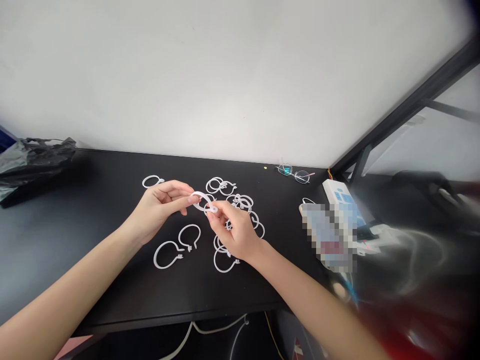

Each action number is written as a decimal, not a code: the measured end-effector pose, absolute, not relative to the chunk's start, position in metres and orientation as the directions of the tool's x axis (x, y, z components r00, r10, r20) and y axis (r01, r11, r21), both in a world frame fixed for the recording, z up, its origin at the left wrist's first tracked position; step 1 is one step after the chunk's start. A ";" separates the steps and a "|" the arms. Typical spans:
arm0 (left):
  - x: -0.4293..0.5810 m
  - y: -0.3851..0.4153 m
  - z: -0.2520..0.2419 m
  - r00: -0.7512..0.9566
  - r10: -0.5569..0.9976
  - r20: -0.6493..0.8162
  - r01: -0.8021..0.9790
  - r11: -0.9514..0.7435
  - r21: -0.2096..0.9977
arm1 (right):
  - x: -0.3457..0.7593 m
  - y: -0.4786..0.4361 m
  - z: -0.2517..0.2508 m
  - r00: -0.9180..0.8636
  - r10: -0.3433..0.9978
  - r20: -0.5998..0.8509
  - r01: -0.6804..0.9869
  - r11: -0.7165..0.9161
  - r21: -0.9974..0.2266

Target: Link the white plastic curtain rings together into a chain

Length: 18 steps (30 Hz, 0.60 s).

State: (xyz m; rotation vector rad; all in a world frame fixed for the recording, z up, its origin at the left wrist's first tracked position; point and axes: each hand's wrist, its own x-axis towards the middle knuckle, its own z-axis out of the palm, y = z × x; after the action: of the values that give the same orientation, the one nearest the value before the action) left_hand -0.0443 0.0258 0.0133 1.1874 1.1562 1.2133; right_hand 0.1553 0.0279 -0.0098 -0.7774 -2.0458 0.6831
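Note:
Both my hands hold one white plastic ring above a black table. My left hand pinches its left side with fingertips. My right hand pinches its right end near the clasp. Several more white rings lie on the table: a pile behind and under my right hand, two rings in front of my left hand, and a single ring farther back on the left.
A black plastic bag lies at the far left. Glasses rest near the white wall. A white power strip and blurred items sit at the right. Cables hang below the table's front edge.

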 end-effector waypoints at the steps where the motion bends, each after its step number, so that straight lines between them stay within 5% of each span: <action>1: -0.045 0.026 0.014 0.008 1.000 -0.001 -0.058 0.001 0.998 | 0.155 0.028 -0.010 -0.464 0.727 0.506 0.279 0.662 -0.695; 6: -0.049 0.026 0.017 -0.076 0.997 0.007 -0.045 -0.011 0.999 | 0.155 0.028 -0.010 -0.443 0.735 0.513 0.292 0.660 -0.692; 10: -0.051 0.024 0.020 -0.148 0.975 0.168 0.216 -0.134 0.967 | 0.155 0.028 -0.011 -0.441 0.738 0.510 0.317 0.660 -0.681; 18: -0.053 0.025 0.012 0.086 0.846 0.526 0.751 -0.402 0.523 | 0.155 0.029 -0.013 -0.439 0.713 0.547 0.303 0.691 -0.656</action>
State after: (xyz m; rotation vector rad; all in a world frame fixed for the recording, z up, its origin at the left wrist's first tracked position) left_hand -0.0530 0.0251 0.0125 2.2255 1.6466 1.2166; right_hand 0.1548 0.0291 -0.0128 -0.7797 -2.0324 0.5974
